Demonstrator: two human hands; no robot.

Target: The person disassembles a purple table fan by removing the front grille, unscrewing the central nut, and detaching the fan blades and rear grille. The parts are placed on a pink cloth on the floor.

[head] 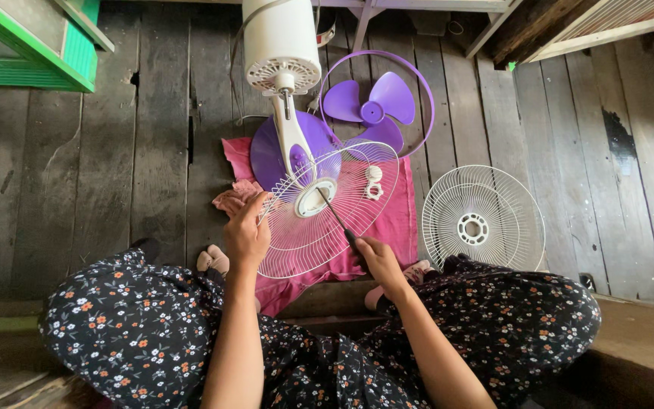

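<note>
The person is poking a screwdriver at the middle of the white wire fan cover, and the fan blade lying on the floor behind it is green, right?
Not quite. The head view shows the fan blade is purple, not green. The rest holds: the right hand points a screwdriver at the middle of the white wire fan cover, which the left hand steadies.

soft even daylight, sharp focus, wide-angle bending at edges.

Weathered grey plank floor (115,151) in daylight, with green-painted wooden furniture (32,45) at the upper left.
</note>
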